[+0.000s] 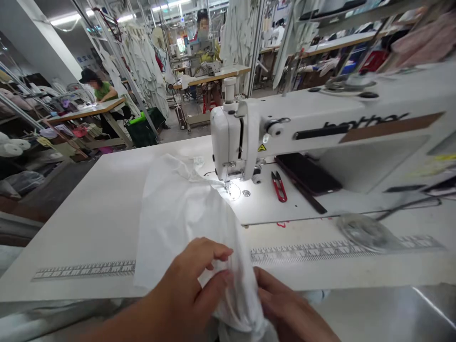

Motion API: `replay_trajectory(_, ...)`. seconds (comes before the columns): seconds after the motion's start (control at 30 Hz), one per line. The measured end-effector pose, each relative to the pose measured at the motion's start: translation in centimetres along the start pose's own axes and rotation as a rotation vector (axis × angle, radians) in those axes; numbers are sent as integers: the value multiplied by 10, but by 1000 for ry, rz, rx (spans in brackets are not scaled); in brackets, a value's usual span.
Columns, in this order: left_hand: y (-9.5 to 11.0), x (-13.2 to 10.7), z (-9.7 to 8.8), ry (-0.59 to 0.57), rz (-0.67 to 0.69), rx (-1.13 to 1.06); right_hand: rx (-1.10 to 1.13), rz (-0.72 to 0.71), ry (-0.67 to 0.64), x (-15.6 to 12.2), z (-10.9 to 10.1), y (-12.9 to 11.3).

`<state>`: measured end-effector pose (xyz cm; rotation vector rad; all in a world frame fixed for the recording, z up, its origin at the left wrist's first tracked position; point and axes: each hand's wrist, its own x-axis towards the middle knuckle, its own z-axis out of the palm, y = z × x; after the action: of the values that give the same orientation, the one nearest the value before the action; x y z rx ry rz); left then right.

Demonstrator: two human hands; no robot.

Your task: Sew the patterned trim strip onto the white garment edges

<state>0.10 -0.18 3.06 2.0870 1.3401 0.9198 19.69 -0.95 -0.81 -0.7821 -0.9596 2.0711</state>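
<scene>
A piece of white fabric (178,213) lies on the sewing table, its far edge beside the needle and presser foot (228,187) of a white sewing machine (228,137). Its near end hangs over the table's front edge. My left hand (199,275) is over the fabric, fingers bent, with a gap between thumb and forefinger. At the fabric's right edge my right hand (278,299) grips it near the table's front; its fingertips are partly hidden behind the cloth. Some motion blur covers both hands and the lower cloth.
Red thread snips (279,186) and a dark phone (308,173) lie under the machine arm. A clear round object (366,232) sits on the printed ruler strip (309,251) along the table's front. Beyond, other people (103,90) sit at machines among hanging white garments (146,71).
</scene>
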Motion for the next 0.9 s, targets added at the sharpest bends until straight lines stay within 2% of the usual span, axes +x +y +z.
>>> replay_trajectory(0.13, 16, -37, 31, -4, -181, -301, 59, 31, 16, -7, 19, 3)
replay_trajectory(0.23, 20, -56, 42, 14, -399, -483, -18, 57, 68, -15, 17, 6)
replay_trajectory(0.3, 24, -66, 45, 53, -505, -515, -68, 28, 98, -19, 13, 8)
replay_trajectory(0.37, 29, -74, 48, 96, -520, -474, -49, -30, 141, -21, 10, 9)
replay_trajectory(0.43, 34, -79, 53, 122, -502, -400, 83, -74, 149, -20, 13, 9)
replay_trajectory(0.5, 36, -81, 60, 131, -481, -383, 271, -87, 84, -17, 20, 9)
replay_trajectory(0.6, 37, -81, 68, 146, -491, -486, 449, -59, -37, -16, 31, 12)
replay_trajectory(0.7, 34, -85, 70, 133, -525, -555, 485, -32, -102, -19, 35, 20)
replay_trajectory(0.9, 25, -105, 68, 121, -546, -634, 502, -13, -189, -26, 29, 37)
